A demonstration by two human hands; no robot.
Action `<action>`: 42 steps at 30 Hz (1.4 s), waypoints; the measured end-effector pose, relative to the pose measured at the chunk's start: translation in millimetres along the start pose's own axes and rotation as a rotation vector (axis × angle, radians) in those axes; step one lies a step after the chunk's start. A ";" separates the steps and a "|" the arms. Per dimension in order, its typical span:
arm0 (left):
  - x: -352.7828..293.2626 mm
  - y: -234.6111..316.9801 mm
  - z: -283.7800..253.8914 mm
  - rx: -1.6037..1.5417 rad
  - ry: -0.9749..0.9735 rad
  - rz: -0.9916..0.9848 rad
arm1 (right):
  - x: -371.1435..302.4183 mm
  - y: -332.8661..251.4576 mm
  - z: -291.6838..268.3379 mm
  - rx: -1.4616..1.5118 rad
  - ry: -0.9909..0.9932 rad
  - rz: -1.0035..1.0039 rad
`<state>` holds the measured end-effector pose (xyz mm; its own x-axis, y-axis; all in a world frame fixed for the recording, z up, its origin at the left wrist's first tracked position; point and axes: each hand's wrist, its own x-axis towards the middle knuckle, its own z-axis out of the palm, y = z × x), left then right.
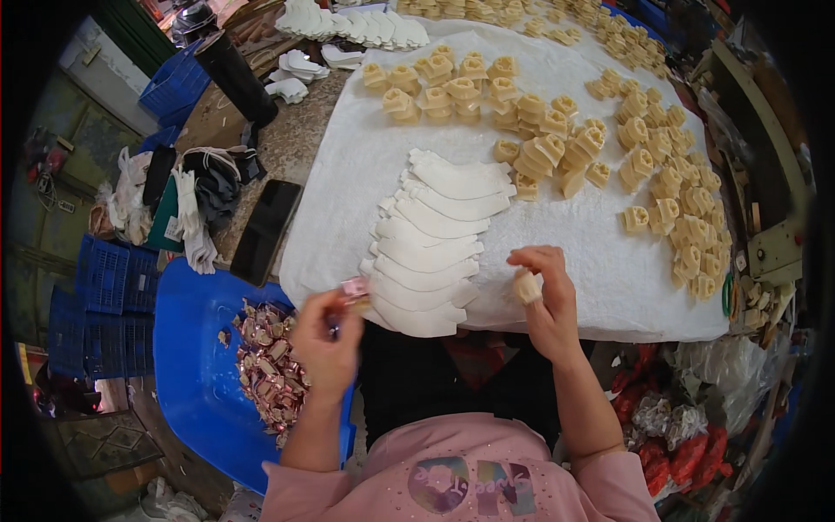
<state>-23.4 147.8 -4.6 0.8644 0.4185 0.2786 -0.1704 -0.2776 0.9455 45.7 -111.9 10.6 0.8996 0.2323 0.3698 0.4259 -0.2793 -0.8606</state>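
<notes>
Just left of the frame's centre, a small pink metallic piece (355,288) is pinched between thumb and fingers of the left hand (327,337). Right of centre, a small cream moulded piece (527,287) is gripped between thumb and fingers of the right hand (553,311). Overlapping white curved cards (430,252) lie between; their row could be disarranged by a brushing hand. Through a slack pinch, the metallic piece could be dropped towards the blue tub (185,348), lower left.
</notes>
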 end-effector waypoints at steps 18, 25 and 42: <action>2.7 -21.2 -52.1 0.516 0.187 0.010 | 67.4 35.7 10.1 -0.368 0.085 0.022; 63.7 31.6 71.6 0.400 -0.490 0.451 | 87.7 48.6 19.9 -0.565 0.086 0.024; 70.3 11.4 108.6 0.608 -0.654 0.564 | 105.8 15.9 34.2 -0.252 0.166 0.050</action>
<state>86.8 80.1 7.4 0.8512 -0.4040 0.3351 -0.5181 -0.7488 0.4133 144.3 -59.8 24.0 0.9148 0.0632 0.3989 0.3725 -0.5139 -0.7728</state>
